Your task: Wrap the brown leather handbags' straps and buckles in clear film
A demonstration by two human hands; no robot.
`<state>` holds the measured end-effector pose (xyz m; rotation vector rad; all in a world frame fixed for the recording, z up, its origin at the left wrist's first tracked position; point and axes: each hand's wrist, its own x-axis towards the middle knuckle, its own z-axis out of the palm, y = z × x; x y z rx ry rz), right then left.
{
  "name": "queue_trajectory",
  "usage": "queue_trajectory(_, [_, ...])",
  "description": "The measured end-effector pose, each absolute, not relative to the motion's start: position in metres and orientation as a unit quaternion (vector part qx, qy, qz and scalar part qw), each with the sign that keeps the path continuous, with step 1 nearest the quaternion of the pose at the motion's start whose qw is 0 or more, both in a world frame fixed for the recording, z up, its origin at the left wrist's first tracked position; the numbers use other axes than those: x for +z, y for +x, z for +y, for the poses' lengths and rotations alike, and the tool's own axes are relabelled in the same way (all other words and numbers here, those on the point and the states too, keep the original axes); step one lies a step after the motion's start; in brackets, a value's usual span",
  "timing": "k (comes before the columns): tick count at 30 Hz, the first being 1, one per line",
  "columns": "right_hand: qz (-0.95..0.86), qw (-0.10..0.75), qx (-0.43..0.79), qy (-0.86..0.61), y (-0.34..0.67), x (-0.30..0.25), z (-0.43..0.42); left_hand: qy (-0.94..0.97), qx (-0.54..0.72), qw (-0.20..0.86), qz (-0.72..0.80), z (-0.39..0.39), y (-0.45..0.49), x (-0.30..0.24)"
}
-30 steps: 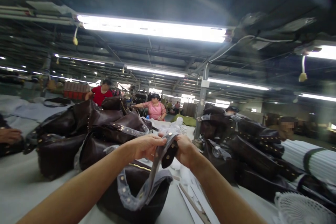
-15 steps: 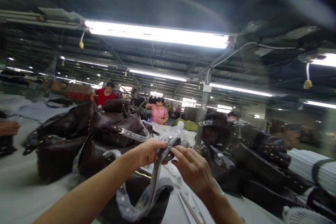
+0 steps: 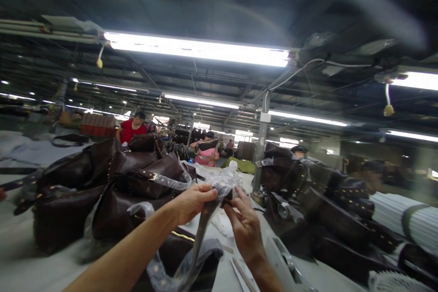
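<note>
My left hand (image 3: 192,202) is closed on a dark bag strap wrapped in clear plastic (image 3: 201,228), held up in front of me. My right hand (image 3: 243,223) pinches the strap's end and the crinkled plastic (image 3: 224,181) just to the right of the left hand. The wrapped strap hangs down to a dark brown bag (image 3: 178,255) lying on the grey table (image 3: 20,264) under my arms.
Dark brown leather bags (image 3: 112,191) are piled on the left and more (image 3: 325,210) on the right. A metal post (image 3: 260,146) rises behind my hands. Other people, one in red (image 3: 132,128) and one in pink (image 3: 205,150), work far back. White rolls (image 3: 400,219) lie at the right.
My right hand has moved from gripping the strap's end to pinching it from below. The view has tilted and shifted slightly; the left hand keeps its hold.
</note>
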<state>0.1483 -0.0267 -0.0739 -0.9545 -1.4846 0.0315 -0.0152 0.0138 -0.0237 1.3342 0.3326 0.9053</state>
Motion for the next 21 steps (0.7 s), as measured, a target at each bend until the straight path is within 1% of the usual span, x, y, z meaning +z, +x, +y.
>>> queue_trajectory(3, [-0.624,0.65,0.108,-0.42,0.147,-0.07,-0.026,0.627,0.395,0.653,0.156,0.01,-0.011,-0.025])
queue_trajectory(6, [-0.58,0.68,0.18,-0.41,0.148,-0.067,-0.025,0.7,0.396,0.575,0.146,0.006,-0.008,-0.027])
queue_trajectory(9, [-0.492,0.719,0.336,-0.357,0.148,-0.064,-0.026,0.757,0.434,0.472,0.129,0.005,-0.003,-0.031])
queue_trajectory(11, [-0.43,0.734,0.422,-0.313,0.145,-0.063,-0.027,0.766,0.466,0.425,0.122,0.007,0.001,-0.036])
queue_trajectory(13, [-0.381,0.75,0.461,-0.284,0.142,-0.061,-0.027,0.774,0.493,0.381,0.114,0.009,0.004,-0.042])
queue_trajectory(17, [-0.308,0.768,0.502,-0.251,0.137,-0.06,-0.019,0.805,0.513,0.279,0.102,0.012,0.009,-0.052])
queue_trajectory(21, [-0.269,0.752,0.557,-0.228,0.135,-0.057,-0.015,0.832,0.491,0.244,0.08,0.008,0.003,-0.055])
